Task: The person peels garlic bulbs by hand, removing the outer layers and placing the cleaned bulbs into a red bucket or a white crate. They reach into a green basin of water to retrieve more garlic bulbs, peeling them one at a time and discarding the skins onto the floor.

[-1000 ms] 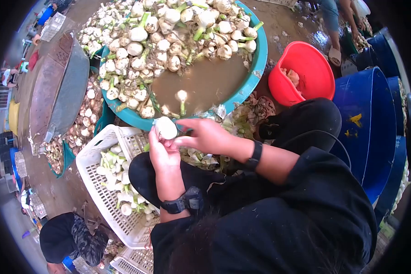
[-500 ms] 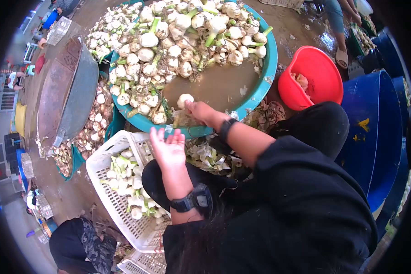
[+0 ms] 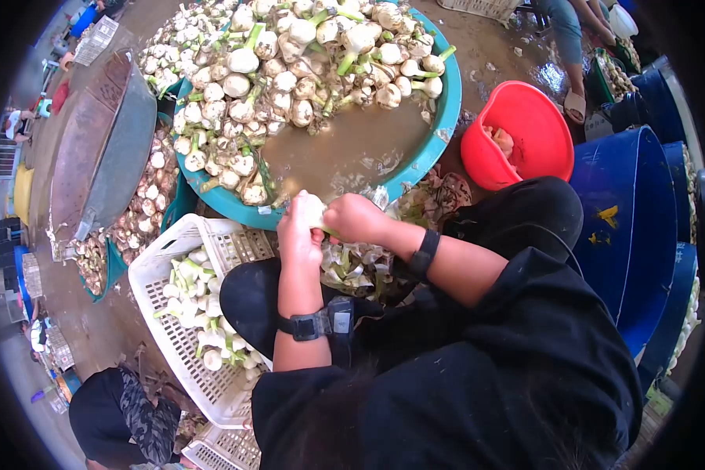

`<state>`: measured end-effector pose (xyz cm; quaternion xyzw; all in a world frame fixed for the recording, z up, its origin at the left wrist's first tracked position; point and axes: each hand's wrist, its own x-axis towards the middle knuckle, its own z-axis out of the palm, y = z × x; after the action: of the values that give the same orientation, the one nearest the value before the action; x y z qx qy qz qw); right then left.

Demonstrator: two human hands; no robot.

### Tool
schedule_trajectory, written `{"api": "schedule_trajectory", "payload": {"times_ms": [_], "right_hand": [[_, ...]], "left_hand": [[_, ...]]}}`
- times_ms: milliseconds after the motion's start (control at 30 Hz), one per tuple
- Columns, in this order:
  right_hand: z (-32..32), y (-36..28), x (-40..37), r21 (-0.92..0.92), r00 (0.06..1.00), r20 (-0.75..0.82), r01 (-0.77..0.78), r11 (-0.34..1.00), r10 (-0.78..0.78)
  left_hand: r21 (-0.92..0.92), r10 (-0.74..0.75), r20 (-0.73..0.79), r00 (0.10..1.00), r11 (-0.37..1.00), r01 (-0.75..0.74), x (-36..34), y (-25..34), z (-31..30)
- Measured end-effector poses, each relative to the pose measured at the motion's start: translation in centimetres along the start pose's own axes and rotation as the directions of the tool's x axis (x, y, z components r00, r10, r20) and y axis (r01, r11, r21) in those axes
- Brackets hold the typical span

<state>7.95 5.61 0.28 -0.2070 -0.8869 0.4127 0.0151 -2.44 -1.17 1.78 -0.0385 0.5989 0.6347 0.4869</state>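
A whitish garlic bulb (image 3: 314, 210) with a green stem is between my two hands, just in front of the near rim of the teal tub (image 3: 437, 147). My left hand (image 3: 297, 233) is closed around the bulb from the left. From the right, my right hand (image 3: 359, 220) is closed at the bulb's stem side; its fingertips are partly hidden. Inside the tub, unpeeled garlic bulbs (image 3: 301, 78) with stems are heaped above brown water (image 3: 329, 149). Loose peelings (image 3: 352, 266) lie below my hands, between my knees.
A white crate (image 3: 153, 286) of cleaned garlic (image 3: 200, 294) stands left of my knee. Right of the tub are a red basin (image 3: 536, 125) and large blue barrels (image 3: 623, 227). A metal tub (image 3: 106, 149) stands at left. Other people sit at lower left and upper right.
My right hand has brought the garlic bulb from over the tub's water back toward me. My left hand, open with palm up before, has closed around it. The view has shifted slightly.
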Motion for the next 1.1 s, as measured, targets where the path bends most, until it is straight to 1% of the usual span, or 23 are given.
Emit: {"api": "schedule_trajectory", "payload": {"times_ms": [33,67,100,133,167,200,267,333,367,400,433,533,600,633,667,700,800,867,933,1000,1033,1067,1100], "right_hand": [[-0.3,-0.3,-0.4,0.003,1.000,-0.001,-0.002,1.000,0.002],[-0.7,-0.6,-0.9,0.606,0.943,0.132,-0.322,0.728,0.306],[-1.6,-1.2,-1.3,0.874,0.804,0.411,-0.481,0.064,0.429],[-1.6,-1.2,-1.7,0.875,0.805,0.408,-0.480,0.067,0.431],[-1.5,-1.2,-2.1,0.880,0.860,0.210,-0.373,0.293,0.465],[-1.6,-1.1,-2.4,0.821,0.893,0.007,-0.262,0.507,0.450],[-1.8,-0.8,-2.8,0.720,0.882,-0.126,-0.233,0.653,0.454],[-1.9,-0.4,-3.0,0.445,0.849,-0.368,-0.197,0.874,0.378],[-1.8,0.7,-2.4,0.603,0.828,-0.272,-0.250,0.757,0.491],[-2.5,1.6,-1.8,0.811,0.769,0.109,-0.435,0.390,0.630],[-2.5,2.5,-1.6,0.893,0.785,0.188,-0.387,0.229,0.591],[-3.7,1.0,-2.0,0.967,0.848,0.238,-0.254,-0.031,0.474],[-4.4,-1.0,-3.0,0.977,0.885,0.210,-0.173,-0.124,0.415],[-4.3,-1.6,-3.7,0.995,0.938,0.071,-0.044,-0.087,0.338],[-4.2,-1.9,-4.3,0.994,0.965,-0.070,0.089,-0.064,0.252],[-3.8,-1.3,-5.1,0.994,0.967,-0.111,0.109,0.022,0.229],[-7.2,-1.2,-7.4,0.923,0.929,-0.344,0.361,-0.136,0.133],[-9.0,-0.7,-7.7,0.832,0.846,-0.448,0.513,-0.211,0.289],[-10.5,0.7,-7.6,0.796,0.845,-0.464,0.529,-0.293,0.266],[-10.6,1.4,-7.1,0.928,0.921,-0.350,0.366,-0.075,0.169],[-9.7,1.3,-6.7,0.846,0.984,-0.156,0.089,0.526,0.084],[-8.6,0.9,-6.2,0.363,0.989,0.058,-0.147,0.920,0.136],[-8.0,-1.0,-5.8,0.067,0.975,0.175,-0.153,0.986,0.139]], "left_hand": [[-0.114,-0.050,0.044,0.998,0.992,0.055,-0.2,0.1,-0.1],[-0.112,-0.051,0.046,0.998,0.992,0.056,-0.4,0.1,-0.2],[-0.127,-0.005,0.143,0.990,0.992,0.023,-0.8,0.5,0.1],[-0.146,0.043,0.237,0.971,0.989,-0.008,-1.1,0.6,0.2],[-0.032,0.072,0.383,0.921,0.997,-0.064,-0.6,0.8,-0.8],[-0.034,0.069,0.386,0.920,0.998,-0.061,-0.9,1.3,-0.4],[0.541,-0.036,0.299,0.954,0.830,-0.138,-1.7,2.3,0.4],[0.541,-0.009,0.372,0.928,0.815,-0.208,-2.8,1.5,0.6],[0.561,0.206,0.462,0.863,0.686,-0.464,-3.6,1.1,0.8],[0.547,0.390,0.558,0.733,0.491,-0.678,-4.0,0.9,1.0],[0.590,0.432,0.683,0.589,0.149,-0.793,-3.8,1.1,0.8],[0.562,0.518,0.669,0.534,0.117,-0.819,-2.6,-0.4,-0.5],[0.461,0.602,0.397,0.693,0.521,-0.718,-2.7,-0.3,-0.1],[0.176,0.504,0.213,0.837,0.823,-0.541,-2.4,0.0,0.0],[-0.182,0.315,0.090,0.945,0.938,-0.295,-2.0,0.5,-0.3],[-0.272,0.191,0.150,0.970,0.951,-0.146,-1.5,0.7,-1.4],[-0.367,-0.095,0.080,0.992,0.923,0.118,-1.2,1.6,-3.2],[-0.415,-0.149,-0.054,0.987,0.903,0.114,-1.3,1.8,-3.1],[-0.405,-0.200,0.132,0.971,0.883,0.237,-1.6,2.4,-3.3],[-0.396,-0.232,0.061,0.971,0.887,0.236,-1.8,3.0,-3.3],[-0.449,-0.224,0.045,0.973,0.866,0.220,-1.9,3.2,-3.7],[-0.500,-0.218,0.029,0.975,0.842,0.203,-2.0,3.3,-4.2],[-0.580,-0.171,0.070,0.983,0.795,0.179,-2.5,3.8,-5.3]]}}
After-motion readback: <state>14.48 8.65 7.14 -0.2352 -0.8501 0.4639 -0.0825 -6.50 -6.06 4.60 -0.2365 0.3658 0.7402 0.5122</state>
